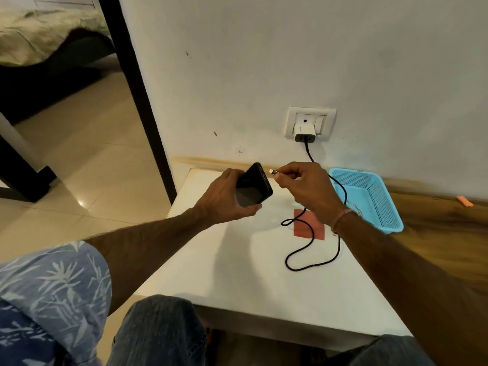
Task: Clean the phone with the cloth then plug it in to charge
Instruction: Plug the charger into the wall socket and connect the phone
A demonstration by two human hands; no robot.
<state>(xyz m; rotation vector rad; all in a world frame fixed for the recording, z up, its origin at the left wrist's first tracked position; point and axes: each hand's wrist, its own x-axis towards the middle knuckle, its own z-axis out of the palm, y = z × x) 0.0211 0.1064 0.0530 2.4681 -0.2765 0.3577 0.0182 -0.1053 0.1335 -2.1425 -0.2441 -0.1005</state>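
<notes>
Left hand [227, 198] grips black rectangular phone [254, 184] above white table's [237, 273] far edge; right hand [309, 187] pinches black charging cable [308, 150] by its plug, just beside the phone's end, not touching it; flat red cloth [318, 231] lies on the table below

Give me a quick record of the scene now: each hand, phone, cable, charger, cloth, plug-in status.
left hand: grips the black phone above the table
right hand: pinches the connector, tip near the phone's end
cable: black, loops over the table and across the cloth
charger: white, seated in the wall socket
cloth: red, flat on the table, in neither hand
basket: blue, right of the cloth
status: connector not yet in the phone
</notes>
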